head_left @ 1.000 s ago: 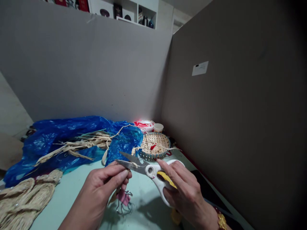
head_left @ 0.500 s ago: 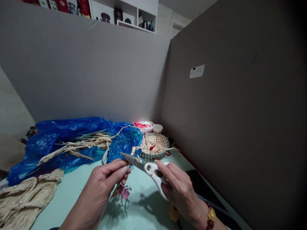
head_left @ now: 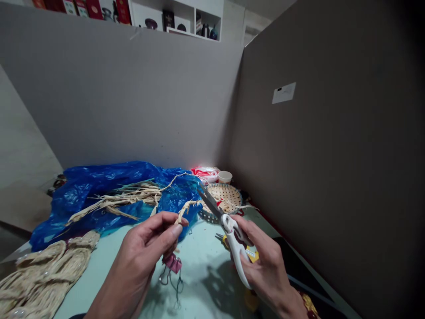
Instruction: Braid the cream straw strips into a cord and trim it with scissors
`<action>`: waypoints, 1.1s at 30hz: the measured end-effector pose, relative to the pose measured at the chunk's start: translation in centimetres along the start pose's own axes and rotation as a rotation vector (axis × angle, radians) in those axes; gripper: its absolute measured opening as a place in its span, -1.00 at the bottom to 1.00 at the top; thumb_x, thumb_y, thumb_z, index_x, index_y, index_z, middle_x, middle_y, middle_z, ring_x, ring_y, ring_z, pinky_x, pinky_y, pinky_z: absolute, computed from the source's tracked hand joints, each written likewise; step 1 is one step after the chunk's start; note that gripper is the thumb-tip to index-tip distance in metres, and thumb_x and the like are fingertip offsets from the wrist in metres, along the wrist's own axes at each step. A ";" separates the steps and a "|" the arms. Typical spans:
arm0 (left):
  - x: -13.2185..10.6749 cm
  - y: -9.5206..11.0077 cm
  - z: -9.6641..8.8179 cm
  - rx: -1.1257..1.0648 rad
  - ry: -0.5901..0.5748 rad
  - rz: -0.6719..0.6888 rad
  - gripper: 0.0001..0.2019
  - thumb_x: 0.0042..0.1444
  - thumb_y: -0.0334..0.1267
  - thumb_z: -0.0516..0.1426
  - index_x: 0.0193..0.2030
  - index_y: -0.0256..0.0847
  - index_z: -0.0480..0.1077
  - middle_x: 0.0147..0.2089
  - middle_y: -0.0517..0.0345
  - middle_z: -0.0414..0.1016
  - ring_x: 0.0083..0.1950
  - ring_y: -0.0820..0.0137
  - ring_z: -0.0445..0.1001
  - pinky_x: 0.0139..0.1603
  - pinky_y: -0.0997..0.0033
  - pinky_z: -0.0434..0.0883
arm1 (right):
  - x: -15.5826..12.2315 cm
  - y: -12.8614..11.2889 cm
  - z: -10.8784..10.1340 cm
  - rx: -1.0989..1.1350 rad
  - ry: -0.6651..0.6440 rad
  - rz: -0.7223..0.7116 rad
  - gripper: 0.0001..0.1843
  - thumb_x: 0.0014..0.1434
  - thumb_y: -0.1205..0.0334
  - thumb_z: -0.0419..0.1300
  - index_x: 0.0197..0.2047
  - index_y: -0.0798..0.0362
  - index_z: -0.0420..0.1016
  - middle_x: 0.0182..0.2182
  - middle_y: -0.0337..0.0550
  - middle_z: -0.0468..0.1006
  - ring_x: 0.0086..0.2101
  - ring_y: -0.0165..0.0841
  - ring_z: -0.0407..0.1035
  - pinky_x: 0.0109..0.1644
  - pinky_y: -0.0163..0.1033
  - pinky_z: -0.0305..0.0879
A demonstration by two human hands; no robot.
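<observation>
Between thumb and fingers, my left hand (head_left: 154, 241) pinches a braided straw cord (head_left: 184, 211), whose end sticks up past the fingertips. A pink binder clip (head_left: 172, 263) hangs just below that hand, its wire arms pointing down; what it clamps is mostly hidden by the fingers. My right hand (head_left: 265, 254) is closed round the white handles of a pair of scissors (head_left: 229, 223). Their blades point up and left, slightly parted, to the right of the cord and apart from it. A beaded bracelet (head_left: 308, 305) is on the right wrist.
Loose straw (head_left: 129, 199) lies on a blue plastic bag (head_left: 76, 186). Woven straw pieces (head_left: 49, 274) lie at left. A round woven basket (head_left: 237, 195), a paper cup (head_left: 225, 177) and a red-white packet (head_left: 204, 173) stand behind. Yellow-handled scissors (head_left: 253, 255) lie partly behind my right hand.
My right hand has drawn the scissors right, away from the cord, and their blades have swung more upright. My left hand still holds the cord, whose end now shows more plainly.
</observation>
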State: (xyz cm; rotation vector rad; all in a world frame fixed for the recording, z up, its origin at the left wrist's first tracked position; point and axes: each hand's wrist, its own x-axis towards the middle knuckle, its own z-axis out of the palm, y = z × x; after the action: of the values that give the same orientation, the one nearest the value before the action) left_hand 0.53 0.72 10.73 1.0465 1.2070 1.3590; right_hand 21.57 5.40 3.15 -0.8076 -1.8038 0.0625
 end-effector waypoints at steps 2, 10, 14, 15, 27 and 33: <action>0.0 0.0 0.0 0.070 0.013 0.029 -0.77 0.03 -0.05 0.25 -0.33 -0.17 0.50 -0.43 0.26 0.30 -0.48 0.49 0.21 -0.53 0.53 0.35 | -0.2 0.0 0.2 0.038 -0.027 0.030 -0.51 0.05 0.52 0.08 0.07 0.15 0.40 -0.22 -0.04 0.54 -0.30 -0.36 0.46 -0.26 -0.33 0.43; -0.5 -0.5 -0.3 0.136 0.058 0.089 -0.75 0.06 -0.03 0.23 -0.29 -0.18 0.55 -0.49 0.23 0.34 -0.51 0.46 0.28 -0.55 0.51 0.32 | -0.5 -0.1 0.2 0.073 -0.052 0.033 -0.52 0.06 0.50 0.11 0.08 0.15 0.39 -0.26 -0.05 0.51 -0.35 -0.37 0.42 -0.30 -0.33 0.41; -0.7 -0.1 -0.1 0.008 0.031 0.014 -0.76 0.05 -0.06 0.23 -0.39 -0.20 0.54 -0.48 0.21 0.34 -0.48 0.48 0.23 -0.55 0.58 0.28 | -0.5 -0.2 0.4 0.102 -0.058 0.028 -0.49 0.03 0.54 0.09 0.08 0.14 0.39 -0.23 -0.04 0.51 -0.31 -0.34 0.42 -0.25 -0.31 0.43; -0.7 0.0 0.0 -0.025 0.023 -0.004 -0.78 0.04 -0.08 0.24 -0.41 -0.21 0.54 -0.48 0.21 0.35 -0.47 0.49 0.22 -0.52 0.60 0.29 | -0.5 -0.2 0.4 0.103 -0.057 0.021 -0.48 0.02 0.54 0.09 0.08 0.14 0.39 -0.23 -0.04 0.51 -0.31 -0.34 0.42 -0.25 -0.31 0.43; -1.1 0.2 0.9 -0.109 0.027 -0.026 -0.76 -0.08 -0.14 0.32 -0.29 -0.21 0.51 -0.52 0.20 0.41 -0.49 0.43 0.32 -0.52 0.48 0.38 | -0.7 -0.2 0.0 -0.038 -0.019 -0.141 -0.34 -0.04 0.55 0.03 0.18 0.12 0.27 -0.21 -0.01 0.46 -0.23 -0.25 0.37 -0.22 -0.20 0.39; -1.3 0.4 1.2 -0.137 0.107 -0.049 -0.74 -0.15 -0.20 0.37 -0.31 -0.21 0.48 -0.55 0.21 0.47 -0.55 0.43 0.38 -0.55 0.46 0.37 | -0.1 -0.4 -0.4 -0.061 -0.080 -0.245 -0.33 0.04 0.50 0.01 0.25 0.13 0.19 -0.32 -0.06 0.38 -0.36 -0.29 0.30 -0.34 -0.20 0.35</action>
State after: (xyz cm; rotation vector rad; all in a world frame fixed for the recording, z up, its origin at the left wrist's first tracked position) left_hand 1.79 -0.42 11.31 0.8523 1.1915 1.4526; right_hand 21.72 4.91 3.39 -0.6290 -1.9755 -0.1218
